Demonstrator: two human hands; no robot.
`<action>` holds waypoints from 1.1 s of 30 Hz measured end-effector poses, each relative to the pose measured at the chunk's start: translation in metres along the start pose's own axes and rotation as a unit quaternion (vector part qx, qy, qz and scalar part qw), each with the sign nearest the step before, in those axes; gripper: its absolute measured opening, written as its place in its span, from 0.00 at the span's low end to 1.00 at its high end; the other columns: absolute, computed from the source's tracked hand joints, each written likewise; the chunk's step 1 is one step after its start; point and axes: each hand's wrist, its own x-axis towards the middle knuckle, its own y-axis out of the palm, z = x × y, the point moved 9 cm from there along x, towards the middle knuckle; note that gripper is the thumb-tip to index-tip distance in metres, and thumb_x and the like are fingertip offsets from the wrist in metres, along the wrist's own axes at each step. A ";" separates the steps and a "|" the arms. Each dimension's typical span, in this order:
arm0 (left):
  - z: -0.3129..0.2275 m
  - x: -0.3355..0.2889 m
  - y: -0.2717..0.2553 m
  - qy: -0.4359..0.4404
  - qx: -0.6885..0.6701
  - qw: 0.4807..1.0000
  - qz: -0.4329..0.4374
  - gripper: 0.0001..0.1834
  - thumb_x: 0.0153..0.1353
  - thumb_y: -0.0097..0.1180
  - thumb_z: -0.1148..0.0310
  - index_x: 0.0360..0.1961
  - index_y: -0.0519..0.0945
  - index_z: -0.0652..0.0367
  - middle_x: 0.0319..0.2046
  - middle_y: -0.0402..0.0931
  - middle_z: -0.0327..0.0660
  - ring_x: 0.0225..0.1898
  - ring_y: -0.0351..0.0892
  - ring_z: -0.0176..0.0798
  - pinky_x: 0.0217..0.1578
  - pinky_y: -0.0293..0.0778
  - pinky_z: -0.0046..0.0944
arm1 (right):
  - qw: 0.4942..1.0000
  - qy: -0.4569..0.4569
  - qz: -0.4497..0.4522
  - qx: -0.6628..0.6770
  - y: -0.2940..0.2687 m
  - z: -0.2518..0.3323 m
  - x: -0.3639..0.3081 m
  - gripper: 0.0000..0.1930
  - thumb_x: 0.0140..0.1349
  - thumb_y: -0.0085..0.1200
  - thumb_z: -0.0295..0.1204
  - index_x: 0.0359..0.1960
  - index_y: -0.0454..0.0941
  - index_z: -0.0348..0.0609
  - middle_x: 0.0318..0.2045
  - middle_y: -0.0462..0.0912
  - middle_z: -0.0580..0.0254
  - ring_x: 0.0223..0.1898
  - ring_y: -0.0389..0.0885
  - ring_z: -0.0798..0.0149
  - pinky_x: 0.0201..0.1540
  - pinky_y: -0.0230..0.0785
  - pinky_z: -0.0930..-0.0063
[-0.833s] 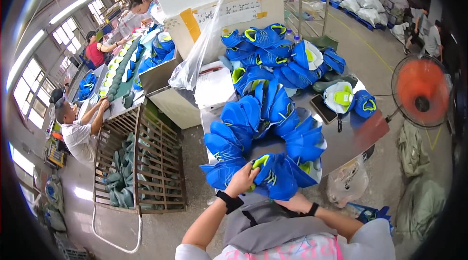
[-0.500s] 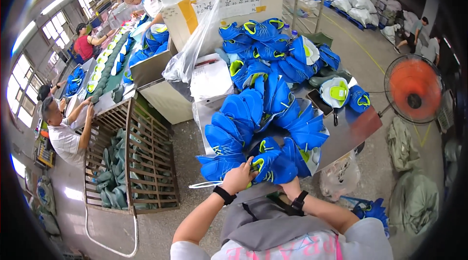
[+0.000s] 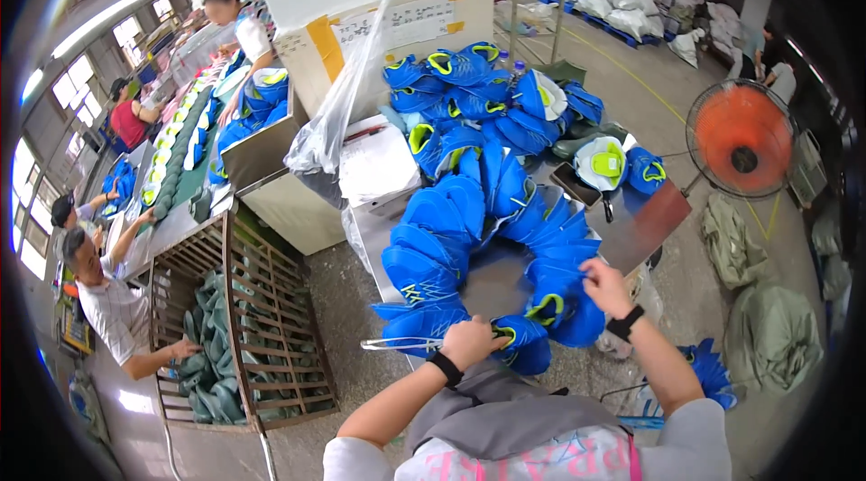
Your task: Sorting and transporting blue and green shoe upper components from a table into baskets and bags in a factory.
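Blue shoe uppers (image 3: pixel 437 219) with lime-green linings lie overlapped in a ring on the metal-topped table before me. At the ring's near edge, my left hand (image 3: pixel 471 343) grips a blue shoe upper (image 3: pixel 527 346) by its rim, its lime collar facing up. My right hand (image 3: pixel 608 288) is at the ring's right side, fingers curled against the outer edge of the uppers (image 3: pixel 577 314); whatever they pinch is hidden. A thin white wire-like loop (image 3: pixel 401 344) sticks out left of my left hand.
More blue uppers (image 3: pixel 451 84) are heaped at the back. Papers (image 3: pixel 379 161) and a clear plastic bag (image 3: pixel 347 93) lie left, a caged orange fan (image 3: pixel 741 134) stands right. A slatted metal crate (image 3: pixel 280 319) holds green shoe lasts (image 3: pixel 212 373); a co-worker (image 3: pixel 113 300) reaches into it.
My right hand has left the near upper and moved up and right to the ring's outer edge. My left hand has shifted slightly nearer me with an upper. The co-worker's hand lowered into the crate.
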 end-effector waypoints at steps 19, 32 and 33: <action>0.078 -0.056 -0.097 -0.014 0.011 0.991 -0.131 0.32 0.41 0.65 0.58 0.49 0.71 0.54 0.45 0.68 0.42 0.39 0.73 0.45 0.36 0.73 0.41 | 0.968 0.091 0.230 0.030 0.171 -0.042 -0.106 0.28 0.49 0.57 0.47 0.42 0.73 0.33 0.36 0.80 0.50 0.42 0.77 0.53 0.46 0.68 0.63; 0.103 -0.023 -0.060 -0.058 0.119 0.990 -0.040 0.38 0.40 0.64 0.56 0.57 0.64 0.38 0.38 0.70 0.49 0.34 0.76 0.47 0.29 0.74 0.42 | 0.966 0.046 0.009 -0.255 -0.004 -0.027 -0.038 0.15 0.46 0.58 0.31 0.36 0.70 0.44 0.31 0.76 0.53 0.35 0.74 0.48 0.34 0.67 0.57; 0.098 -0.019 -0.059 -0.047 0.125 0.991 -0.028 0.38 0.41 0.64 0.56 0.57 0.64 0.38 0.38 0.70 0.49 0.34 0.76 0.47 0.29 0.74 0.42 | 0.965 0.017 0.014 -0.261 -0.005 -0.030 -0.038 0.16 0.46 0.58 0.31 0.37 0.70 0.45 0.32 0.76 0.53 0.35 0.75 0.48 0.35 0.67 0.58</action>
